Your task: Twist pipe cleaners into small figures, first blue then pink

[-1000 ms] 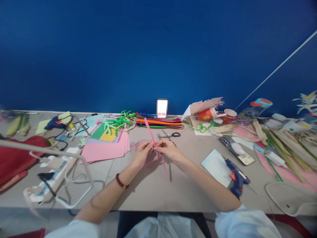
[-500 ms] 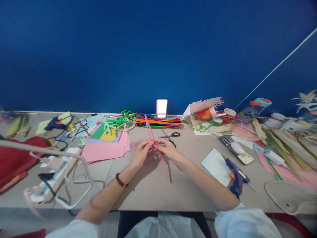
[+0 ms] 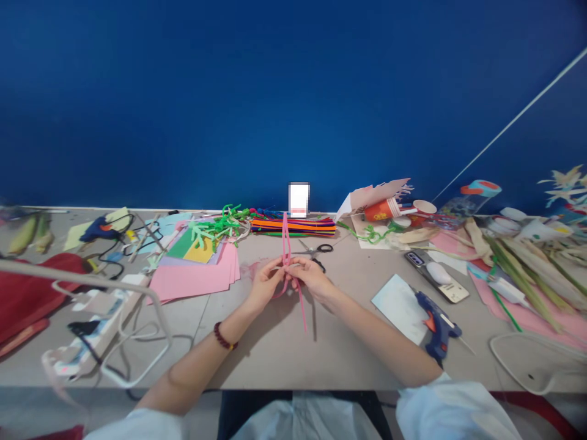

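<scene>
We see the pink pipe cleaner (image 3: 286, 244) now standing more upright than a second ago, its twist pinched between the fingers of both the left hand (image 3: 265, 284) and right hand (image 3: 312, 276); a slackened pinch could let it spring loose and snag the nearby scissors (image 3: 314, 249).

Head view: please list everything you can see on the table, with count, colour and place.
table: 1, beige, under everything
pipe cleaner: 1, pink, between the hands
pipe cleaner bundle: 1, multicoloured, far edge
scissors: 1, black handles, beyond right hand
paper stack: 1, pink on top, left of hands
glue guns: 2, blue, far left and near right
cup: 1, red, far right, on its side
power strip: 1, white, near left
bracelet: 1, dark red, left wrist
left hand: 1, holds pipe cleaner
right hand: 1, holds pipe cleaner
</scene>
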The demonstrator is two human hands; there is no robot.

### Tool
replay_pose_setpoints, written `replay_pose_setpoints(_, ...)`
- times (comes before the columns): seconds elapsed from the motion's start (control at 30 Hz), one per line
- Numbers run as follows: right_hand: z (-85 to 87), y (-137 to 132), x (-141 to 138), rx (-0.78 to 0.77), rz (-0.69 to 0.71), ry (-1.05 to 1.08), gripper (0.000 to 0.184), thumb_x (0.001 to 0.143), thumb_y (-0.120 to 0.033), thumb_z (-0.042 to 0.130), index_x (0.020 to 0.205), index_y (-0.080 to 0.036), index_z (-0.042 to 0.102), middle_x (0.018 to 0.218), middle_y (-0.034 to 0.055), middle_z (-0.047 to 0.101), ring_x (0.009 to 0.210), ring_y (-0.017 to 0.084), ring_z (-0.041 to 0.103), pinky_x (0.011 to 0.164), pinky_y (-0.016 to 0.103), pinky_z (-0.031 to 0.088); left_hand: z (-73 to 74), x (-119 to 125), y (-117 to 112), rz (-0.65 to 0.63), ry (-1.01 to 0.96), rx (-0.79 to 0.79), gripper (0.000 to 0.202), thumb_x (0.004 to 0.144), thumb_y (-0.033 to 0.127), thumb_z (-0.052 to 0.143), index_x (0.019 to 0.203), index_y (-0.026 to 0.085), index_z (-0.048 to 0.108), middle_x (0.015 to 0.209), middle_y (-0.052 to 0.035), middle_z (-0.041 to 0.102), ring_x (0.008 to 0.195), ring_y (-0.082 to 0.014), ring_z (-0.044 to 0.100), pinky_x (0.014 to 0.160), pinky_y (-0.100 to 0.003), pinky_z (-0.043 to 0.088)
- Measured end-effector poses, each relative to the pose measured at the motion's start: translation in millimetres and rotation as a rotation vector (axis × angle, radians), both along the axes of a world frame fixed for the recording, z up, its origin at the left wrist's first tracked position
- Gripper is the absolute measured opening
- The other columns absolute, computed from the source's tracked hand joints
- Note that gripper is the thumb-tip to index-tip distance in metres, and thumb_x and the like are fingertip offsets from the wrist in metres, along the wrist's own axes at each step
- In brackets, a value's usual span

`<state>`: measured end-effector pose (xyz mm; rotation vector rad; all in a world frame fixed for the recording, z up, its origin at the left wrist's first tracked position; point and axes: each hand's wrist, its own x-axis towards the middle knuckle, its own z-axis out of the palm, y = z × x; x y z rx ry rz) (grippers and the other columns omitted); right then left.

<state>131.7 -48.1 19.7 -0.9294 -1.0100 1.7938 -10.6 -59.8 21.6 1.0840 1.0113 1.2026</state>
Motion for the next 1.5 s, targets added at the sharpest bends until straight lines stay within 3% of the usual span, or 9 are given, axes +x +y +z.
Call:
replay_pose_setpoints(0.1, -0.6, -2.0, -2.4, 0.035, -0.015, 0.026, 0.035, 0.064, -0.038, 0.077, 0.083, -0.016, 0.057, 0.058, -0.0026, 0.063, 0.039, 0.007, 0.051, 0.039, 0.018, 0.042, -0.1, -0.2, -0.5, 0.036, -0.023, -0.017, 0.036, 0.064, 0.036, 0.076, 0.091, 0.016, 0.064, 0.084, -0.0025, 0.065, 0.061, -0.0098, 0.060, 0.057, -0.021, 0.048)
replay_pose_setpoints(0.27, -0.7, -4.2, -5.6, 0.040, -0.034, 0.087, 0.033, 0.065, -0.036, 0.076, 0.081, -0.018, 0.054, 0.055, -0.0037, 0.062, 0.041, 0.009, 0.054, 0.040, 0.018, 0.041, 0.1, 1.4, -2.9, -0.003, -0.116, -0.065, 0.034, 0.066, 0.038, 0.074, 0.085, 0.017, 0.054, 0.068, 0.0026, 0.060, 0.052, -0.0092, 0.059, 0.051, -0.020, 0.048)
replay_pose_setpoints(0.47, -1.9, -3.6, -4.5, 0.009, -0.032, 0.030, 0.038, 0.065, -0.044, 0.074, 0.085, -0.019, 0.053, 0.052, -0.0043, 0.061, 0.038, 0.009, 0.051, 0.035, 0.018, 0.036, -2.1, 3.2, -2.7, -0.046, -0.136, -0.124, 0.039, 0.064, 0.039, 0.076, 0.085, 0.017, 0.051, 0.057, 0.0071, 0.054, 0.035, -0.0028, 0.043, 0.036, -0.015, 0.034)
replay_pose_setpoints(0.67, -1.3, -4.0, -3.3, 0.021, 0.008, 0.008, 0.040, 0.066, -0.042, 0.074, 0.087, -0.019, 0.050, 0.056, -0.0053, 0.060, 0.044, 0.012, 0.059, 0.042, 0.020, 0.045, -1.8, 3.5, -1.7, -0.022, -0.091, -0.110, 0.040, 0.062, 0.038, 0.078, 0.084, 0.016, 0.051, 0.062, 0.0073, 0.055, 0.034, -0.0010, 0.042, 0.033, -0.014, 0.032)
replay_pose_setpoints(0.87, 6.8, -4.2, -3.0, 0.028, 0.080, 0.063, 0.051, 0.057, -0.030, 0.082, 0.092, -0.020, 0.047, 0.068, -0.0064, 0.060, 0.050, 0.013, 0.064, 0.049, 0.023, 0.051, -0.2, 2.9, -3.0, -0.054, -0.160, -0.149, 0.036, 0.067, 0.036, 0.074, 0.086, 0.018, 0.049, 0.052, 0.0074, 0.054, 0.038, -0.0070, 0.050, 0.038, -0.016, 0.040)
replay_pose_setpoints(1.0, 6.2, -3.0, -1.4, 0.027, 0.095, 0.045, 0.045, 0.063, -0.035, 0.078, 0.091, -0.019, 0.047, 0.062, -0.0052, 0.061, 0.045, 0.012, 0.061, 0.043, 0.021, 0.047, 2.4, 2.7, -3.5, -0.141, -0.280, -0.306, 0.035, 0.069, 0.032, 0.073, 0.090, 0.018, 0.049, 0.048, 0.0067, 0.052, 0.040, -0.0097, 0.053, 0.042, -0.018, 0.044)
replay_pose_setpoints(1.17, 0.5, -0.2, 2.0, 0.000, 0.094, -0.002, 0.045, 0.066, -0.036, 0.074, 0.099, -0.020, 0.049, 0.061, -0.0062, 0.058, 0.041, 0.008, 0.053, 0.038, 0.018, 0.041, 1.0, 0.7, -1.0, -0.172, -0.405, -0.432, 0.033, 0.070, 0.029, 0.074, 0.091, 0.018, 0.051, 0.068, 0.0021, 0.060, 0.055, -0.0091, 0.059, 0.054, -0.021, 0.053)
replay_pose_setpoints(1.33, -1.5, 2.0, 2.2, -0.078, 0.065, 0.016, 0.038, 0.062, -0.028, 0.075, 0.090, -0.021, 0.050, 0.056, -0.0115, 0.047, 0.035, 0.000, 0.029, 0.032, 0.012, 0.014, -1.7, 2.3, -2.0, -0.108, -0.314, -0.385, 0.038, 0.064, 0.034, 0.078, 0.084, 0.017, 0.050, 0.059, 0.0064, 0.051, 0.041, -0.0035, 0.045, 0.032, -0.011, 0.030)
replay_pose_setpoints(1.5, -1.2, -0.1, -0.6, -0.107, 0.086, 0.093, 0.037, 0.064, -0.033, 0.074, 0.080, -0.021, 0.043, 0.052, -0.0128, 0.040, 0.034, 0.000, 0.023, 0.034, 0.014, 0.009, -1.6, 4.1, -4.4, -0.098, -0.248, -0.327, 0.043, 0.062, 0.044, 0.077, 0.081, 0.018, 0.047, 0.047, 0.0118, 0.037, 0.032, -0.0001, 0.024, 0.030, -0.011, 0.014)
